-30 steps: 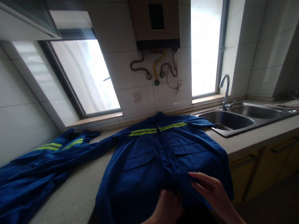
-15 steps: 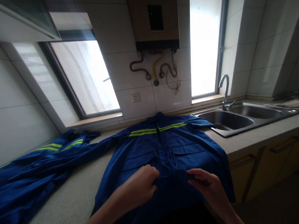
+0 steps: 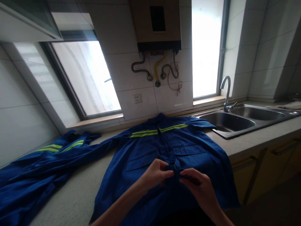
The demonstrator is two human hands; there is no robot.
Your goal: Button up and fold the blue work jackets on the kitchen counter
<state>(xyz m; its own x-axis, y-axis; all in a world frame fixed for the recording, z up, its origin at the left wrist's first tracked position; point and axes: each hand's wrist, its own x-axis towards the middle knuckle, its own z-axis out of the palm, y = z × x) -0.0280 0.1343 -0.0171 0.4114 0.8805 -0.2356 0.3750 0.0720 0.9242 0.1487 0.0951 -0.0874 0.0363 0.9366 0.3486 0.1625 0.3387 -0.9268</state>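
A blue work shirt (image 3: 145, 147) with yellow reflective stripes lies face up on the grey countertop (image 3: 75, 194), collar toward the wall. My left hand (image 3: 155, 173) and my right hand (image 3: 197, 187) meet over the shirt's front placket, just below the two chest pockets. Both hands pinch the blue fabric there with closed fingers, close together. The shirt's hem hangs over the counter's near edge.
A second blue garment (image 3: 35, 169) with reflective stripes lies bunched at the left of the counter. A steel double sink (image 3: 237, 121) with a curved tap (image 3: 226, 91) is at the right. A wall heater (image 3: 156, 25) with pipes hangs above a socket, between two windows.
My left hand rose from the bottom edge onto the shirt. Both hands moved up the front and closer together, now pinching the placket near the pockets.
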